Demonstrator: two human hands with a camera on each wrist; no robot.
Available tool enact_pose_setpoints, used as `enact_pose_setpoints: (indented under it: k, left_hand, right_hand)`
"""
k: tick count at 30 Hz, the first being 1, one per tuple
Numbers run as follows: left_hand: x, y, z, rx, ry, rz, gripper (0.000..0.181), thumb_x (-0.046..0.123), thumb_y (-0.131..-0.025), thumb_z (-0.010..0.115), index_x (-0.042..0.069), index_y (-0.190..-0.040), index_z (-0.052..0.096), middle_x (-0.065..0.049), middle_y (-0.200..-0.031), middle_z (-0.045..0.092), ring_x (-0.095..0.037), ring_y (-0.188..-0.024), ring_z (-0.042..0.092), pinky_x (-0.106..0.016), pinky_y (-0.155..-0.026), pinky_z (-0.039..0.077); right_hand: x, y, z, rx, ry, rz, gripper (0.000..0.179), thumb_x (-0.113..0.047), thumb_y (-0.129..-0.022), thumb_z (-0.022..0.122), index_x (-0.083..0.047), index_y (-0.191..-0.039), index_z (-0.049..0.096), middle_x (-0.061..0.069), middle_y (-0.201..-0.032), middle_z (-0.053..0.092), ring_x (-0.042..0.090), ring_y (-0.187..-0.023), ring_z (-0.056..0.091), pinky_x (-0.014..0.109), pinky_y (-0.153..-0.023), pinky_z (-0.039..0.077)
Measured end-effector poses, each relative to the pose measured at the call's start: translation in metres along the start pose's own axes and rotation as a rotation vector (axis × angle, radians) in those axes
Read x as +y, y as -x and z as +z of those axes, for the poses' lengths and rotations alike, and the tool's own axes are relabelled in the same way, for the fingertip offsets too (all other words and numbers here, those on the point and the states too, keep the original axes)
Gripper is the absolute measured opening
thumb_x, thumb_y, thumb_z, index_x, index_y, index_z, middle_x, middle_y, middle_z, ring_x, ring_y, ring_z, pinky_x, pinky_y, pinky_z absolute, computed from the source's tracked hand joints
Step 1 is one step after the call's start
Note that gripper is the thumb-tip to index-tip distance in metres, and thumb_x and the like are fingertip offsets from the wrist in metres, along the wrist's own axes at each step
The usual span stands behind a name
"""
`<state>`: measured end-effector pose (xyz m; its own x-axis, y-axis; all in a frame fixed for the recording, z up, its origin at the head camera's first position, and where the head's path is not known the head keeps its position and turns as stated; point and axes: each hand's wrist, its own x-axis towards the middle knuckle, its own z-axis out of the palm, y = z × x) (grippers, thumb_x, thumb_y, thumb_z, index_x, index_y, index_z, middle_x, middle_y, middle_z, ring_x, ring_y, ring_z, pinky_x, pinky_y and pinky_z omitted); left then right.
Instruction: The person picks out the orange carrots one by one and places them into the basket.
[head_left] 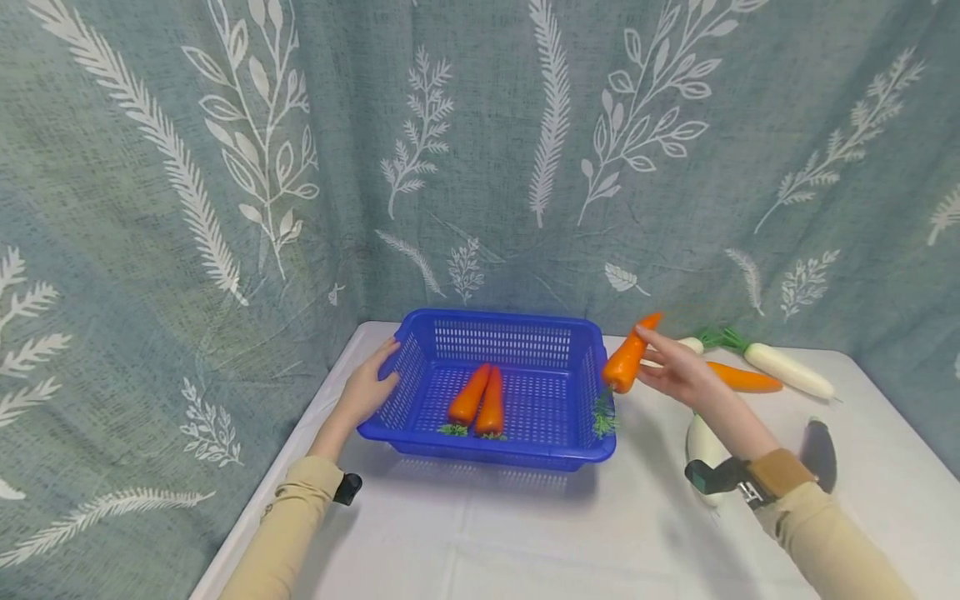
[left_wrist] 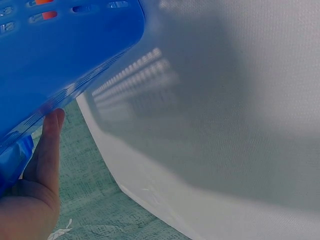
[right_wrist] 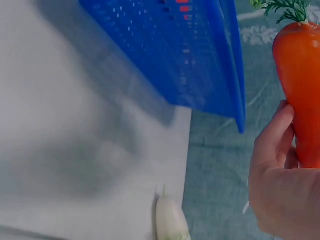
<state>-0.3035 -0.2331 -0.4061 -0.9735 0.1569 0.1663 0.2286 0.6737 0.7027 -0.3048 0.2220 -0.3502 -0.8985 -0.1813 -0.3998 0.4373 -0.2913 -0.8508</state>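
My left hand [head_left: 367, 387] holds the left rim of a blue plastic basket [head_left: 495, 446]; in the left wrist view its fingers [left_wrist: 48, 145] lie against the outside wall. Inside the basket, two orange carrots [head_left: 469, 398] lie side by side with their green tops toward me. Just beyond the right rim, my right hand [head_left: 678, 367] pinches another carrot [head_left: 626, 362] between thumb and fingers. That carrot is tilted, tip up, and its leafy top hangs down by the basket's right wall. The right wrist view shows the held carrot [right_wrist: 302, 75] cut off by the frame edge.
White radishes [head_left: 791, 371] and an orange carrot [head_left: 744, 377] lie at the right back of the white-covered table [head_left: 525, 542]. Nearer, a pale vegetable [head_left: 702, 442] and a dark eggplant [head_left: 819, 454] are partly hidden by my right arm. A patterned green curtain [head_left: 480, 167] hangs behind.
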Motion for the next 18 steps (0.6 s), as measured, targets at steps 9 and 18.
enact_pose_setpoints:
  k: [9,18]
  left_hand:
    - [-0.001,0.001,0.0,0.003,-0.003,0.003,0.055,0.001,-0.094,0.047,-0.008,-0.147,0.034,-0.022,-0.157,0.025,-0.043,-0.142,0.022,-0.055,-0.115,0.021]
    - [0.001,0.0,0.001,0.018,0.001,0.021,0.054,0.001,-0.094,0.047,-0.009,-0.145,0.036,-0.023,-0.156,0.027,-0.043,-0.142,0.023,-0.055,-0.115,0.021]
  right_hand:
    - [0.011,-0.006,0.018,-0.063,0.02,-0.032,0.039,-0.033,-0.099,0.055,-0.01,-0.128,0.043,0.009,-0.121,0.043,0.022,-0.103,0.051,0.023,-0.083,0.054]
    - [0.02,-0.013,0.043,-0.08,-0.015,-0.068,0.033,-0.025,-0.1,0.054,-0.006,-0.126,0.045,0.006,-0.11,0.051,0.018,-0.094,0.057,0.024,-0.08,0.056]
